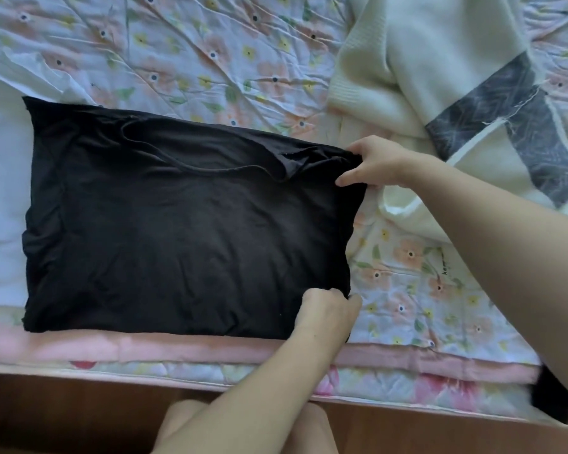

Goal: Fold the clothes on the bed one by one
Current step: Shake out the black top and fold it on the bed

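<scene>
A black garment [177,224] lies flat on the bed as a wide rectangle, its neckline seam showing near the far edge. My left hand [325,312] pinches its near right corner. My right hand [377,163] grips its far right corner, thumb underneath. A cream knitted sweater [423,60] with a dark grey patterned band lies crumpled at the far right, touching my right hand's side.
The floral quilt [194,54] covers the bed. A white cloth [0,178] lies at the left under the black garment's edge. The bed's pink front edge [145,350] and wooden frame [63,411] run along the bottom. Something black [554,401] hangs at the lower right.
</scene>
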